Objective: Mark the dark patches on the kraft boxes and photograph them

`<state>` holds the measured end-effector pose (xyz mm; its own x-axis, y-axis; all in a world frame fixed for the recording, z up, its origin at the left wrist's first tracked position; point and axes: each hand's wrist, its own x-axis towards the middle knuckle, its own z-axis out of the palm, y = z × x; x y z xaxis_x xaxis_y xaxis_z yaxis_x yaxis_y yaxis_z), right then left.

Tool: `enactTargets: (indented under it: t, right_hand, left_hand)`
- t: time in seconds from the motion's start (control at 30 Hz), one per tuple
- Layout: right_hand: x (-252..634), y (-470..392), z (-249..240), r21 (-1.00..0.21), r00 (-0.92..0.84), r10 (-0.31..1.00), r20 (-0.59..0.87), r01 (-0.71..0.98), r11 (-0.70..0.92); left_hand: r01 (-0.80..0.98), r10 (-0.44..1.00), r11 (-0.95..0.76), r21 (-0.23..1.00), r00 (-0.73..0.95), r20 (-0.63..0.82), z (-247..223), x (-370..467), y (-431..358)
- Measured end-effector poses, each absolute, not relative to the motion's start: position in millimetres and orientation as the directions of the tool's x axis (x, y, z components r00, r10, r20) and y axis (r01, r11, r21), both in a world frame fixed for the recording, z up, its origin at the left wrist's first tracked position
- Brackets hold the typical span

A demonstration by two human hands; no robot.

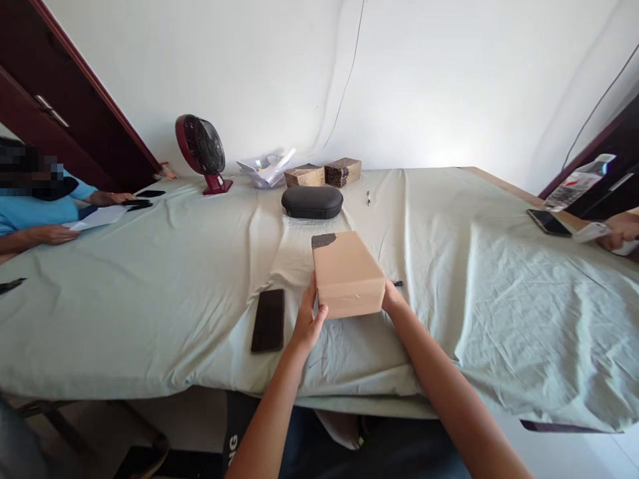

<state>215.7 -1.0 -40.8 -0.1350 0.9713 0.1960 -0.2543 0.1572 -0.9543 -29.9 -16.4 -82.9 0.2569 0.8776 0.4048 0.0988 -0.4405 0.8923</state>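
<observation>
A brown cardboard box [349,266] with a dark patch at its far left corner is held between my two hands over the table. My left hand [310,316] grips its left side, the thumb at the near lower corner. On the right side, my right hand [389,296] presses against the box, its fingers mostly hidden behind it. A black smartphone [268,320] lies left of my left hand. The end of a dark, thin object [398,283] pokes out just beyond my right hand.
Behind the box sit a black hard case [312,201], a pen [369,198], two small cartons [343,171], a basket with papers [267,169] and a red fan [202,153]. A person [44,213] holds paper at left. Another person's hand [622,231], a phone [549,223] and bottle [579,183] are right.
</observation>
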Motion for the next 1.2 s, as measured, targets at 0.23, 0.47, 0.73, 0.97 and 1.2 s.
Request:
enactTargets:
  t: [0.23,0.47,0.73,0.97,1.2]
  right_hand:
    - [224,5,-53,-0.92,-0.046,0.988,0.145,-0.375,0.117]
    - [228,9,-60,-0.926,0.009,0.993,0.115,-0.362,0.11]
    - [226,9,-56,-0.903,-0.015,0.991,0.13,-0.414,0.113]
    - [231,17,-58,-0.893,-0.039,0.993,0.112,-0.443,0.083]
    - [232,18,-55,-0.883,-0.022,0.999,0.048,-0.469,0.032]
  left_hand:
    - [0.147,0.907,-0.348,0.926,0.301,0.294,-93,-27,-5]
    - [0.156,0.919,-0.335,0.929,0.27,0.286,-89,-24,-10]
    - [0.143,0.925,-0.327,0.934,0.25,0.285,-84,-19,-12]
    - [0.115,0.929,-0.305,0.945,0.256,0.269,-98,-22,-7]
    - [0.12,0.937,-0.285,0.951,0.245,0.25,-108,-24,-7]
